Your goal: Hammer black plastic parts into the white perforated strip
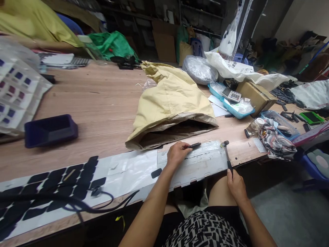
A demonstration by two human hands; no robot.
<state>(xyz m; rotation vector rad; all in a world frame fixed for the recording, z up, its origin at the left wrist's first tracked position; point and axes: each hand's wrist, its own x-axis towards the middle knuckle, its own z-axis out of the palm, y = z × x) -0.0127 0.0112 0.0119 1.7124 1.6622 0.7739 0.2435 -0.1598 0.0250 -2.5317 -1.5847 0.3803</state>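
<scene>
keep the small hammer (228,158) under easy control: grasp closed around the black handle in the right hand (236,188), wrist loose, and, as a judgement, short, light taps rather than wide swings. pin the slim black part (194,145) firmly before any blow, with the left hand (178,153) closed and pinching one end between thumb and fingers. best to hold those fingertips well back from the striking spot, and to work over the flat middle of the clear-covered plate (203,165), not its notched near edge. watch also for crowding from the yellow cloth bag (174,97), its open mouth just beyond the left hand.

as for looks: a narrow, dark, elongated part, jutting rightward past the fingers, rear end hidden in the grasp; surface detail too small to tell. located above or on the plate, near the front edge of the tabletop (102,103); cannot tell whether touching. on the hammer, a small dark head, a thin grey shaft and a black grip, with the head near the plate's right end, well apart from the part. farther left, dark rounded pads (82,175) in rows on a white sheet (128,168).
</scene>
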